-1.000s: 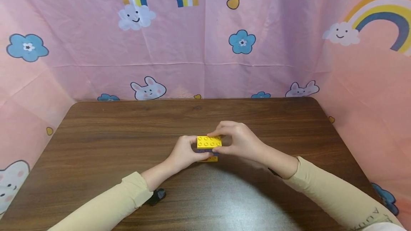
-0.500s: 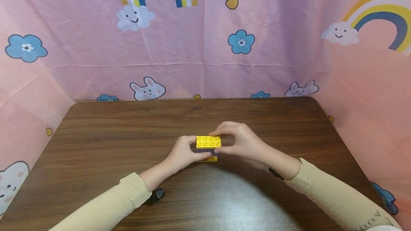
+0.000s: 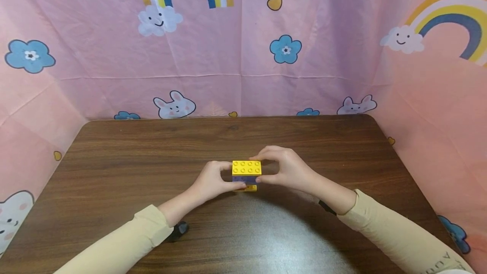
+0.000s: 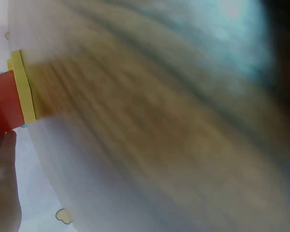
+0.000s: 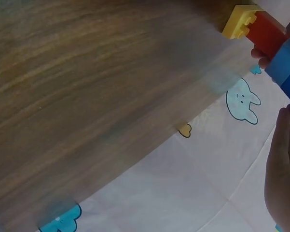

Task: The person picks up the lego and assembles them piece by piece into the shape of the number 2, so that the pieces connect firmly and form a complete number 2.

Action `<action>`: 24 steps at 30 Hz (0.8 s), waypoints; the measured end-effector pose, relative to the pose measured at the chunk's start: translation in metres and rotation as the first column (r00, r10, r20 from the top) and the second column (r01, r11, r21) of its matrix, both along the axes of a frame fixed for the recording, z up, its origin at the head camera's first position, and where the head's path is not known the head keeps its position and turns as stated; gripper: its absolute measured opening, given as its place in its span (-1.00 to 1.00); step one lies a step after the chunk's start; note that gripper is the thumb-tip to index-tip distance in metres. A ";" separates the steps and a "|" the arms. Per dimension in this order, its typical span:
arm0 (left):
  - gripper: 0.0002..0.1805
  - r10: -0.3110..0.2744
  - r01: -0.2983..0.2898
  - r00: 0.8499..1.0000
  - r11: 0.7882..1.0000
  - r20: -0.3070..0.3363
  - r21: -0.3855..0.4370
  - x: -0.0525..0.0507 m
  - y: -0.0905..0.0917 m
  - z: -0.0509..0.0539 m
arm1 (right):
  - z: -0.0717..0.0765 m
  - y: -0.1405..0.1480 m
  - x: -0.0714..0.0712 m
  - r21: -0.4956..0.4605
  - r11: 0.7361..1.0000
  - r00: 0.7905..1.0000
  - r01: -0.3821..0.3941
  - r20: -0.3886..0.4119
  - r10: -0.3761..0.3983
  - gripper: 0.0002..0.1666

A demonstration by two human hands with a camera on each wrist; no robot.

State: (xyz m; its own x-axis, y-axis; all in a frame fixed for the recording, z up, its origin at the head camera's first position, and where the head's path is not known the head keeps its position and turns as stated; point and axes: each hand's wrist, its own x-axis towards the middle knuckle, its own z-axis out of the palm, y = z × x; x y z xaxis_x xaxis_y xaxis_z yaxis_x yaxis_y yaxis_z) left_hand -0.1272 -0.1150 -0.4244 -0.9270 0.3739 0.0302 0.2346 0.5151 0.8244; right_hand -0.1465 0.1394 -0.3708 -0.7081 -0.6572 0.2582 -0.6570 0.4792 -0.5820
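A stack of toy building bricks stands upright on the table: a yellow brick [image 5: 241, 21] at the bottom, a red brick [image 5: 266, 35] above it, blue bricks [image 5: 285, 63] higher up and a studded yellow brick [image 3: 246, 167] on top. My left hand [image 3: 213, 181] holds the stack from the left, thumb across the front, at about the red brick; its fingers show there in the left wrist view. From the right, my right hand [image 3: 287, 168] pinches the upper part between thumb and fingers, around the blue and top yellow bricks. The far-side fingertips are partly hidden.
The brown wooden table [image 3: 152, 147] has rounded far corners. A pink printed cloth [image 3: 213, 62] hangs behind it and at both sides. Small black objects show by the left wrist [image 3: 179, 231] and under the right wrist [image 3: 327, 207].
My left hand has shifted slightly left and its thumb sits a little lower, so more of the blue brick shows. The right hand and the stack have hardly moved.
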 end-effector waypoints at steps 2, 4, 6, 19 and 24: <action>-0.52 -0.003 0.003 1.000 1.000 0.002 -0.009 0.000 -0.002 -0.001 | -0.002 0.001 0.000 0.000 1.000 1.000 0.001 0.020 -0.001 -0.45; -0.51 -0.010 0.010 1.000 1.000 -0.007 -0.020 0.000 -0.003 -0.002 | -0.003 0.001 0.001 0.007 1.000 0.999 0.004 0.041 -0.004 -0.45; -0.50 -0.010 0.010 1.000 1.000 -0.001 -0.015 0.000 -0.005 -0.002 | -0.005 0.002 0.002 0.019 1.000 0.998 0.010 0.056 -0.011 -0.46; -0.48 0.000 0.000 1.000 1.000 0.008 -0.020 0.002 -0.018 -0.006 | -0.017 0.002 0.004 0.058 0.997 0.994 0.047 0.094 -0.052 -0.46; -0.46 -0.003 0.002 0.999 1.000 0.040 0.012 0.003 -0.023 -0.007 | -0.020 -0.001 0.004 0.051 0.998 0.993 0.047 0.106 -0.053 -0.47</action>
State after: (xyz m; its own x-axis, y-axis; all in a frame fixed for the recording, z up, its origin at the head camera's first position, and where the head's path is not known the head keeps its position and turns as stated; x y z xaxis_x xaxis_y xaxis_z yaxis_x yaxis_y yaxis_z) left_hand -0.1245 -0.1379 -0.4311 -0.9266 0.3761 -0.0025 0.2026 0.5046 0.8392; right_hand -0.1427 0.1383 -0.3906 -0.7622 -0.6302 0.1478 -0.5665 0.5391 -0.6232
